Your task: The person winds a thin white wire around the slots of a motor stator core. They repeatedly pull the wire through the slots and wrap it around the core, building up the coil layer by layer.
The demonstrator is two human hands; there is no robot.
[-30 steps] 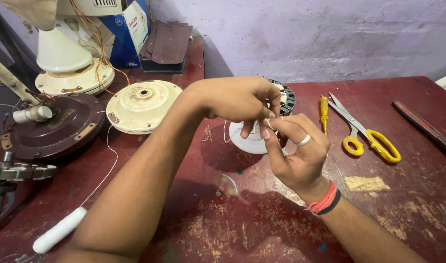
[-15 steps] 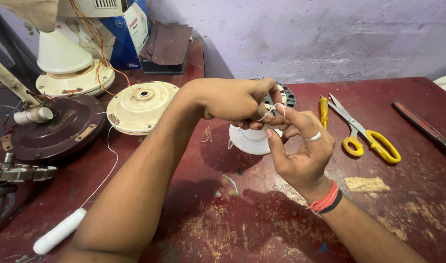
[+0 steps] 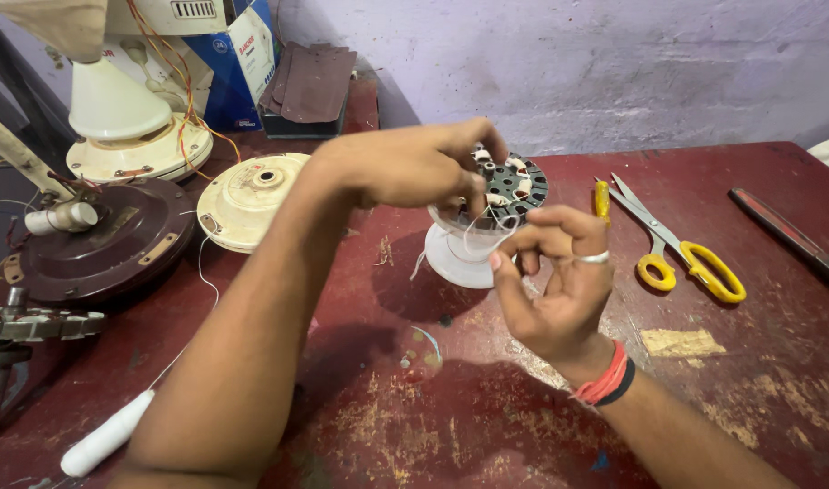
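The left hand [image 3: 414,167] reaches over the stator [image 3: 509,186], its fingertips pinched on white thread [image 3: 487,226] at the windings. Just below it, the right hand [image 3: 555,281] is curled, fingers closed on the same thread, with scissors [image 3: 677,244] off to its right.
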